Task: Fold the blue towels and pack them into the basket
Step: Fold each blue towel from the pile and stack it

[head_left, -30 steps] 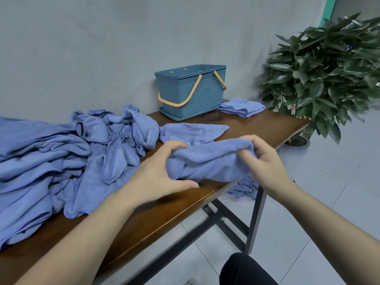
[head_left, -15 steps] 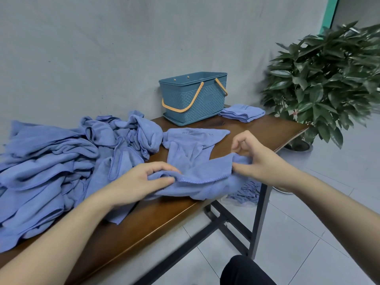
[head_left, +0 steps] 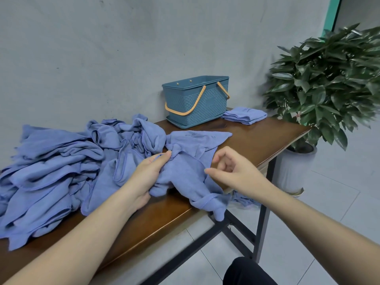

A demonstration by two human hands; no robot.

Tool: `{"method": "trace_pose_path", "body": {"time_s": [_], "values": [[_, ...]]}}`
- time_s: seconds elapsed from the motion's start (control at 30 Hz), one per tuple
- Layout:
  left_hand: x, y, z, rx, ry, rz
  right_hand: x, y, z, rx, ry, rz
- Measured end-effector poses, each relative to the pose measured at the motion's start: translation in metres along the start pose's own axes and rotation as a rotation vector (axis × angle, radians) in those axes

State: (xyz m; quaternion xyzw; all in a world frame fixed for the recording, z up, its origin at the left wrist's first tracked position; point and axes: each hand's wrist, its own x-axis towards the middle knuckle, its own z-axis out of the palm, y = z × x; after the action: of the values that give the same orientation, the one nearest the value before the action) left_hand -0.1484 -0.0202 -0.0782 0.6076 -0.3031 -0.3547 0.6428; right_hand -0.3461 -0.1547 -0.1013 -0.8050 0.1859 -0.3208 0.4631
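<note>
Towel work sits at the near edge of the wooden table (head_left: 257, 140). Your left hand (head_left: 148, 173) grips a crumpled blue towel (head_left: 185, 173), fingers curled into the cloth at its left side, thumb on top near a bunched fold. Your right hand (head_left: 230, 169) hovers just above the towel's right side, fingers loosely curled and holding nothing, index finger stretched toward the cloth. The towel lies rumpled on the table, one corner drooping over the front edge. Left of it spreads a large heap of unfolded blue towels (head_left: 57, 167). Behind it a flatter towel (head_left: 197, 137) lies spread out. At the far end stands the blue basket (head_left: 197, 103) with orange handles, against the wall; you cannot tell what lies inside it. Just beside the basket, on its right, rests a small stack of folded towels (head_left: 244, 115). A potted plant (head_left: 329, 83) stands on the floor past the table's end.
</note>
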Motion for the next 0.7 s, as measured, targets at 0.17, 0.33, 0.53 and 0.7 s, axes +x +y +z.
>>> {"method": "trace_pose_path", "body": {"time_s": [0.17,0.33,0.53,0.7], "values": [[0.005,0.004,0.001,-0.081,0.105,0.107,-0.012,0.008,0.012,-0.313,-0.007,0.191],[0.009,0.011,0.004,-0.106,0.156,0.170,-0.019,0.004,0.016,-0.496,-0.075,-0.024],[0.013,0.024,-0.007,-0.146,0.198,0.198,-0.006,0.018,-0.001,-0.350,-0.123,0.078],[0.008,0.025,-0.013,-0.143,0.199,0.214,-0.003,0.019,-0.004,-0.099,-0.141,0.255]]}}
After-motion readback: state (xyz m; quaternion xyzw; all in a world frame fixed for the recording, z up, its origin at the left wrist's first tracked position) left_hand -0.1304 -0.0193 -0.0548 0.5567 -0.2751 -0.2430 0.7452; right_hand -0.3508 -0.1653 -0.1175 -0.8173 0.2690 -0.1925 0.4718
